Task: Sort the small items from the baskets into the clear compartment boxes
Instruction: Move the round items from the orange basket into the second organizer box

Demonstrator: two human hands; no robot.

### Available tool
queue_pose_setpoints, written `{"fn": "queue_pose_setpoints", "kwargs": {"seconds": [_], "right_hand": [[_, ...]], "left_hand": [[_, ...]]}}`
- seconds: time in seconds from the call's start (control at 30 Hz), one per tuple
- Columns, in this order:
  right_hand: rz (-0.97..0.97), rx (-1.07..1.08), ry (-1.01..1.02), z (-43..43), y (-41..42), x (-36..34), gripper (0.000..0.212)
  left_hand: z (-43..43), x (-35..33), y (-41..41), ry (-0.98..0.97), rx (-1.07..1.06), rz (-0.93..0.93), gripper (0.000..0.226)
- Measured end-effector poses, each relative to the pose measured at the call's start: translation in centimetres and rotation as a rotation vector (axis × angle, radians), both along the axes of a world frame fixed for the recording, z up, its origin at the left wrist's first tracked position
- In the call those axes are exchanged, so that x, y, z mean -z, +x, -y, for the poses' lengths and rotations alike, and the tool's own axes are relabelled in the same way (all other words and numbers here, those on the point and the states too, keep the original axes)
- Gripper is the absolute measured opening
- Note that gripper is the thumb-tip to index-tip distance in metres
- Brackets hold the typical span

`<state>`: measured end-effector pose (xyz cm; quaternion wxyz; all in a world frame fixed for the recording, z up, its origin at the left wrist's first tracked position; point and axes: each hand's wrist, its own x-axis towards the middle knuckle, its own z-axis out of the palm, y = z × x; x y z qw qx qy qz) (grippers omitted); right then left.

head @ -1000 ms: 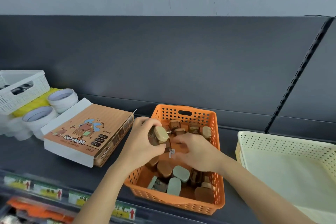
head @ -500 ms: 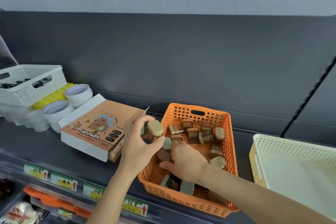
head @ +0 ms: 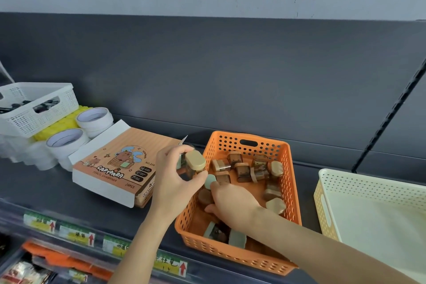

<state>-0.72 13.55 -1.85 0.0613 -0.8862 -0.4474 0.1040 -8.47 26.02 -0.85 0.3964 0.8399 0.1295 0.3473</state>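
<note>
Left hand [head: 175, 182] above orange basket [head: 293, 191] rim, 10 o'clock corner, fingers clamped on beige-capped sharpener [head: 195, 161], another tucked behind. Right hand [head: 232, 203] down inside basket, 8 o'clock side, thumb and forefinger curled round brown sharpener [head: 204, 196]. Loose sharpeners [head: 242, 168] scattered toward 12. Capybara box [head: 115, 168] at 9 o'clock, cream basket [head: 322, 191] at 3.

View: we have one wide-angle camera, worn on the person's head.
Vantage: we stand above the front edge of the dark shelf [head: 46, 191].
Facing: we look forward and down, toward the grey back panel [head: 230, 76].
Nearness: we are close; the left forearm [head: 147, 237] and right forearm [head: 311, 244] enter from the bottom edge.
Centre: the orange basket [head: 227, 143] sits just below the middle.
Edges: the frame cuts off the white basket [head: 46, 113] at left and the cream basket [head: 368, 182] at right.
</note>
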Motion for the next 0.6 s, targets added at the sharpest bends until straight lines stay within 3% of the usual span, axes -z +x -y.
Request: {"fn": "queue_pose_setpoints", "kwargs": {"seconds": [0.4, 0.6], "right_hand": [[-0.388, 0.312, 0.591, 3.2, 3.5, -2.1, 0.024], [-0.670, 0.525, 0.921, 4.8, 2.1, -2.6, 0.017]], "left_hand": [[0.5, -0.7, -0.1, 0.002, 0.001, 0.019, 0.052], [1.8, -1.0, 0.5, -0.029, 0.070, 0.023, 0.054]]}}
